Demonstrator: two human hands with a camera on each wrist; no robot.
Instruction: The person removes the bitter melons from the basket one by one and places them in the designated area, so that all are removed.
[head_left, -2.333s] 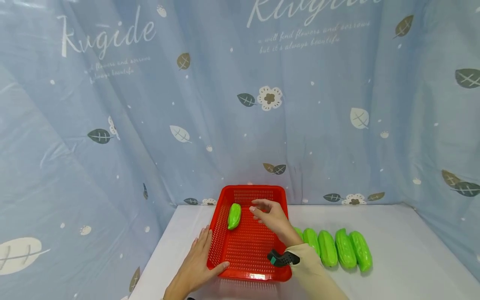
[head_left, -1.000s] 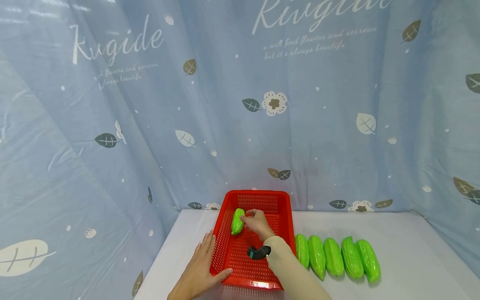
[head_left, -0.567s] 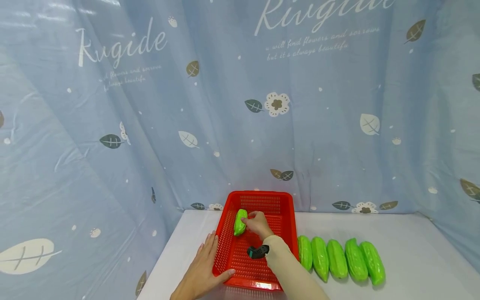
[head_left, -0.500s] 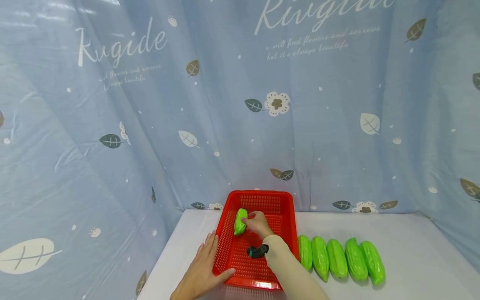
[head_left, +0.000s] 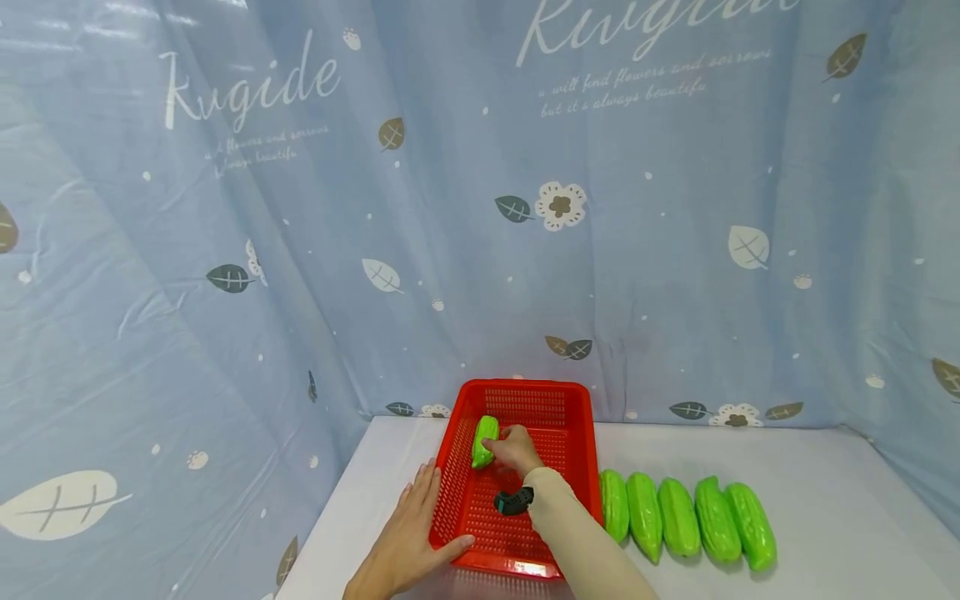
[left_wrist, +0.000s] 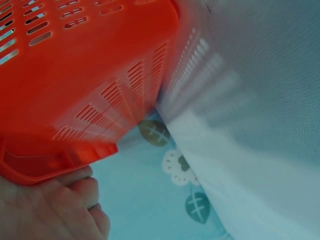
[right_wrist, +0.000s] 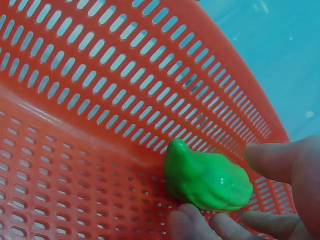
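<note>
A bright green bitter melon (head_left: pixel 484 442), glossy and ridged, lies along the left wall inside a red perforated plastic basket (head_left: pixel 525 569). My right hand (head_left: pixel 517 452) reaches into the basket and holds this bitter melon (right_wrist: pixel 210 180). In the right wrist view the thumb is on one side of it and the curled fingers on the other. My left hand (head_left: pixel 405 533) rests against the basket's left side near the front corner, fingers straight and thumb at the front rim. The left wrist view shows its fingers beneath the rim of the basket (left_wrist: pixel 90 60).
Several more green bitter melons (head_left: pixel 678 517) lie side by side on the white table (head_left: pixel 832 500), right of the basket. A blue curtain (head_left: pixel 420 208) printed with leaves and flowers hangs behind and at the sides. A black strap (head_left: pixel 514 501) is on my right wrist.
My right hand has moved left and down from above the basket's middle to the bitter melon and stays there. The left hand keeps its place at the basket; the head view shifted slightly.
</note>
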